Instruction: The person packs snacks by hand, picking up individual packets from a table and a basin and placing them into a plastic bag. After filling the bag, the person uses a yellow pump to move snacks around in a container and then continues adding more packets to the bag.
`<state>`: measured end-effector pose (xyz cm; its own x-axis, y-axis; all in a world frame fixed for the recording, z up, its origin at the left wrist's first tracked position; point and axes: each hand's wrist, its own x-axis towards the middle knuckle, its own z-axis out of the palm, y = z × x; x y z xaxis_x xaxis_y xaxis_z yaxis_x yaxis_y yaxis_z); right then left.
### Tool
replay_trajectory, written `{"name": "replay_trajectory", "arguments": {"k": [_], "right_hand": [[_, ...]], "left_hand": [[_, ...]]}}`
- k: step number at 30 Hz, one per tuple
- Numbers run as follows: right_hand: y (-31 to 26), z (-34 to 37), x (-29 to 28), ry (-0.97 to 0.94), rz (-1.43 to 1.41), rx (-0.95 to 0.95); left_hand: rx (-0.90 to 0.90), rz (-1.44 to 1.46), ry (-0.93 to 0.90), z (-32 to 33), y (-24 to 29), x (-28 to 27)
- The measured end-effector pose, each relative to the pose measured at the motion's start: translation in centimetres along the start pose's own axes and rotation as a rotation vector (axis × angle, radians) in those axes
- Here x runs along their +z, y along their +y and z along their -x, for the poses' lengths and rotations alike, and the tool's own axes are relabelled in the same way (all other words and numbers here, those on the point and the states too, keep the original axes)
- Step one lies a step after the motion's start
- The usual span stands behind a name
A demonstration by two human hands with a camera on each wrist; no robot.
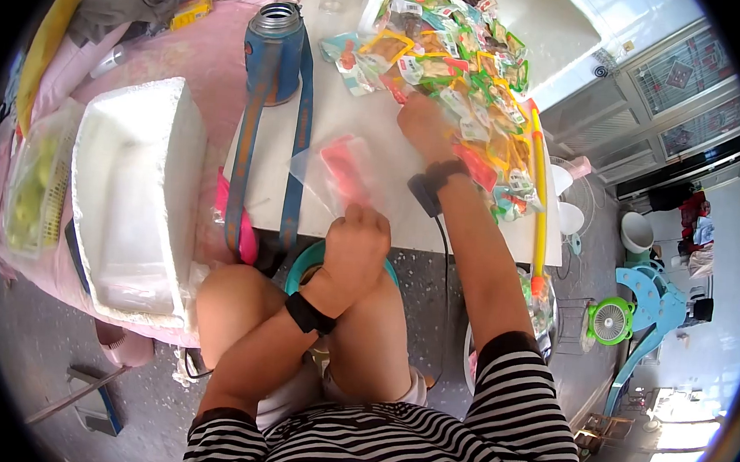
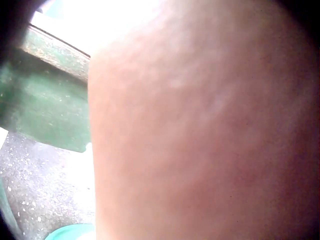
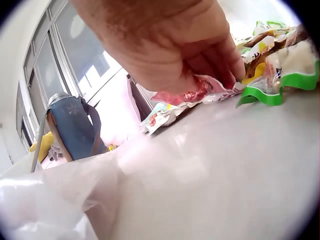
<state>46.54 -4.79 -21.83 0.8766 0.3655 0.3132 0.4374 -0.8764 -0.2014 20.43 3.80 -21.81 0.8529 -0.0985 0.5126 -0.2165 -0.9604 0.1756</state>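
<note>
In the head view the left hand pinches the near edge of a clear plastic bag with a red packet in it, above the white table. Farther right, the right hand reaches to the near left side of a heap of small snack packets. The right wrist view shows that hand with its fingers curled round a red packet at the heap's edge. Skin fills most of the left wrist view; the left fingers are hidden there.
A blue bottle with a strap stands at the table's left. Beyond it lies an open white foam box on a pink bed. A yellow stick runs along the table's right side. A teal basin is below the near edge.
</note>
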Motion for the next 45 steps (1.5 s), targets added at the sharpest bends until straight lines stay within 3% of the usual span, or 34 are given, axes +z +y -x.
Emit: {"name": "replay_trajectory", "arguments": {"k": [2, 5, 8, 13, 17, 20, 21, 25, 31, 34, 37, 40, 43, 45], "right_hand": [[-0.2, 0.8, -1.9, 0.141, -0.069, 0.029], [0.9, 4.1, -5.3, 0.018, -0.674, 0.255], [-2.4, 11.9, -11.7, 0.101, -1.13, 0.384], [2.5, 22.0, -12.8, -0.086, -1.28, 0.498], [3.2, 27.3, -12.3, -0.203, -1.361, 0.515], [2.0, 27.0, -13.2, -0.334, -1.251, 0.398], [0.2, 26.2, -13.8, -0.298, -1.287, 0.529], [-1.0, 23.6, -11.4, -0.339, -1.228, 0.465], [-3.7, 19.4, -8.0, -0.372, -1.369, 0.397], [-4.4, 17.2, -6.2, -0.487, -1.317, 0.353], [-4.5, 16.7, -6.7, -0.166, -0.744, -0.491], [-4.2, 18.9, -7.6, -0.523, -1.651, 0.3], [-5.5, 19.9, -9.4, -0.502, -1.454, 0.529], [-5.2, 19.9, -8.3, -0.451, -1.351, 0.33]], "left_hand": [[-0.018, 0.062, 0.017, 0.0, -0.1, 0.0], [-0.028, 0.082, 0.038, 0.1, -0.2, 0.5], [-0.013, 0.124, 0.049, 0.1, -0.4, 0.3], [-0.002, 0.1, 0.073, 0.2, -0.2, -0.2], [0.009, 0.097, 0.091, 0.0, -0.2, -0.4], [0.009, 0.087, 0.105, 0.2, 0.0, -0.4], [0.004, 0.08, 0.111, 0.1, 0.0, -0.4], [0.036, 0.064, 0.149, 0.2, -0.3, -0.5], [0.041, 0.124, 0.182, 0.2, 0.0, -0.9], [0.042, 0.134, 0.197, 0.1, -0.1, -1.0], [0.009, 0.15, 0.184, 0.3, -0.3, -1.4], [-0.023, 0.186, 0.142, 0.3, -0.5, -1.8], [-0.037, 0.176, 0.132, 0.4, -0.3, -1.4], [-0.041, 0.164, 0.137, 0.4, 0.0, -1.0]]}}
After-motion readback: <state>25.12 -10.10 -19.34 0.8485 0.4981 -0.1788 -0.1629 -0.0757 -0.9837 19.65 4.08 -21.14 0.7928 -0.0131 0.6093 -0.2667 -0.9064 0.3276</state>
